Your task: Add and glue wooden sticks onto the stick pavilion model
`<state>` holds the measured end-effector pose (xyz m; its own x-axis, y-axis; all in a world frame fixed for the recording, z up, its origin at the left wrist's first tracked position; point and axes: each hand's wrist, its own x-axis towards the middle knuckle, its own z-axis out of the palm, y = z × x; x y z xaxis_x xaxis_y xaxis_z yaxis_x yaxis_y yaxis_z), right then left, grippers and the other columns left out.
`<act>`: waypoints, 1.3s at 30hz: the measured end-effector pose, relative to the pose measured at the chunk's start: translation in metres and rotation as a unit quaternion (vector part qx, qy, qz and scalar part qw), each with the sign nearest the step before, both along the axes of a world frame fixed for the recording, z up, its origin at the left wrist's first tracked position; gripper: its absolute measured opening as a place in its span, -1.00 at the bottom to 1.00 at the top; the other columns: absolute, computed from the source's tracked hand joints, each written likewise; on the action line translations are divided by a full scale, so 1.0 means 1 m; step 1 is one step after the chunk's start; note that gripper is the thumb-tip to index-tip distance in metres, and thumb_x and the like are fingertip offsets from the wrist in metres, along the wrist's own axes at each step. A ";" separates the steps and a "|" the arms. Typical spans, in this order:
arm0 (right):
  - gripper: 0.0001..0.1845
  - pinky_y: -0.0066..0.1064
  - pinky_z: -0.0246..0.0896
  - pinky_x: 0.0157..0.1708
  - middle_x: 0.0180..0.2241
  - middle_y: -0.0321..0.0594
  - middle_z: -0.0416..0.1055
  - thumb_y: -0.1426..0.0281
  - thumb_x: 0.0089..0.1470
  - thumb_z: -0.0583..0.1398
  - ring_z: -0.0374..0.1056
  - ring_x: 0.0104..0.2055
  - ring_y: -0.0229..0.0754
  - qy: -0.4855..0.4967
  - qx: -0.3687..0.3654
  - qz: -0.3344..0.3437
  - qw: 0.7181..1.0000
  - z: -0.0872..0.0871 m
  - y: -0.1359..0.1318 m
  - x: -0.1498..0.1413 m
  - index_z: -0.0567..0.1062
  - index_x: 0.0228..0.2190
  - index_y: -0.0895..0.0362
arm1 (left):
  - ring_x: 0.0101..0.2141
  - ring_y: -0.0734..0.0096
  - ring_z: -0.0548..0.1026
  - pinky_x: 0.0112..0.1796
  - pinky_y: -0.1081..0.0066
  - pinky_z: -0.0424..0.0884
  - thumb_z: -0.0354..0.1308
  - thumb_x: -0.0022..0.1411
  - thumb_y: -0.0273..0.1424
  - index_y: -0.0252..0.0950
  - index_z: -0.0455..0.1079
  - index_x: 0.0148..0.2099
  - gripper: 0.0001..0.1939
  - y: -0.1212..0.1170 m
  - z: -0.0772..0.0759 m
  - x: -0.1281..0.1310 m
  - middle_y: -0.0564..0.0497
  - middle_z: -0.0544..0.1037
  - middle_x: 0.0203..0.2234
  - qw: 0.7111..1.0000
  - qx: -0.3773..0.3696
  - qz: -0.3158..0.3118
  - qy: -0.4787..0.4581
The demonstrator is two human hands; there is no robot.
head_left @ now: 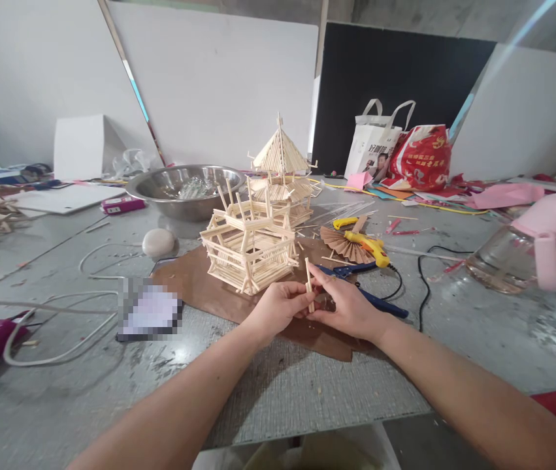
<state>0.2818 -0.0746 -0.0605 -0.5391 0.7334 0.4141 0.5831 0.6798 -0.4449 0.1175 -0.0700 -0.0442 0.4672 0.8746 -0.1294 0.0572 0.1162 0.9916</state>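
Note:
Both of my hands meet in front of a pale hexagonal model built of thin wooden sticks. Between them stand short wooden sticks, upright and close together. My left hand pinches them from the left with thumb and finger. From the other side, my right hand grips them with the fingertips near the top and bottom. Behind the hexagonal model rises a stick pagoda with a pointed roof. Brown paper lies beneath the hexagonal model and my hands.
A yellow glue gun and blue-handled pliers lie right of my hands, by a brown paper fan. A steel bowl stands behind left. A glass jug is at right. Cables loop around a pixelated object at left.

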 end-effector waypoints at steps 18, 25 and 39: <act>-0.66 -0.43 0.20 -0.34 -0.35 -0.20 0.36 0.27 0.00 0.06 0.28 -0.37 -0.29 0.202 -0.164 -0.037 0.965 0.001 0.004 0.002 0.35 -0.19 0.17 | -0.56 0.55 0.35 -0.48 0.53 0.26 0.12 -0.04 -0.23 -0.36 0.33 -0.52 -0.74 0.001 -0.001 0.000 0.05 0.40 -0.63 0.998 0.027 -0.002 0.061; -0.81 -0.46 0.20 -0.41 -0.47 -0.28 0.37 0.31 -0.09 0.15 0.29 -0.47 -0.32 0.270 -0.280 -0.018 0.921 0.007 0.003 -0.002 0.38 -0.41 0.18 | -0.63 0.59 0.31 -0.57 0.57 0.22 0.05 -0.01 -0.28 -0.35 0.31 -0.57 -0.76 -0.002 0.003 0.002 0.08 0.38 -0.69 0.990 0.068 -0.031 0.124; -0.81 -0.53 0.17 -0.52 -0.52 -0.34 0.32 0.31 -0.12 0.17 0.30 -0.52 -0.36 0.301 -0.339 0.017 0.891 0.006 0.001 -0.003 0.33 -0.45 0.18 | -0.68 0.63 0.28 -0.64 0.62 0.17 0.04 -0.01 -0.35 -0.35 0.34 -0.57 -0.80 -0.003 0.006 0.002 0.12 0.34 -0.73 0.979 0.093 -0.036 0.175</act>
<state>0.2788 -0.0732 -0.0549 -0.3966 0.9122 0.1032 0.0847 0.1483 -0.9853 0.1197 -0.0734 -0.0384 0.4843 0.8645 -0.1347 0.3996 -0.0816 0.9131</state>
